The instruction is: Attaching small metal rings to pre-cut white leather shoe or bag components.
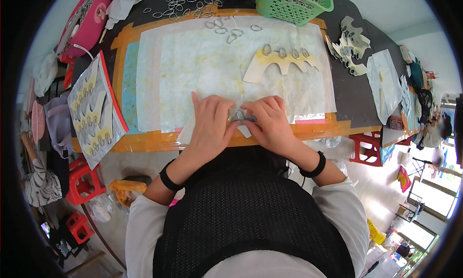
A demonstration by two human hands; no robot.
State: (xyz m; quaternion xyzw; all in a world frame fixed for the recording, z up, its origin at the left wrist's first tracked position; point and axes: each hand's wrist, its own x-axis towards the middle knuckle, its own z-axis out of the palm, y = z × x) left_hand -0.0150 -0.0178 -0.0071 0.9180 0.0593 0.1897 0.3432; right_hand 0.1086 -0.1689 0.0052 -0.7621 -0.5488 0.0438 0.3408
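Close to the table's front edge, my left hand [211, 121] and my right hand [271, 123] face each other, fingers bent and thumbs pressed in. Between their fingertips is a small metal ring [239, 115] on a strip with a dark grey face. Pale ends of a cut piece [186, 133] show beside and below the hands; most of it is hidden. Farther right lies a cream scalloped piece [260, 68] with several rings on its tabs and yellowish stains. Several loose teardrop-shaped rings [221, 31] lie on the white sheet [188, 71] beyond my hands.
At the back stand a green basket [279, 7] of rings and more loose rings [185, 6]. A pink basket [87, 22] is far left, above a plastic sleeve [99, 114] with ringed pieces. Scalloped pieces [349, 46] lie right. Red stools [366, 148] flank the table.
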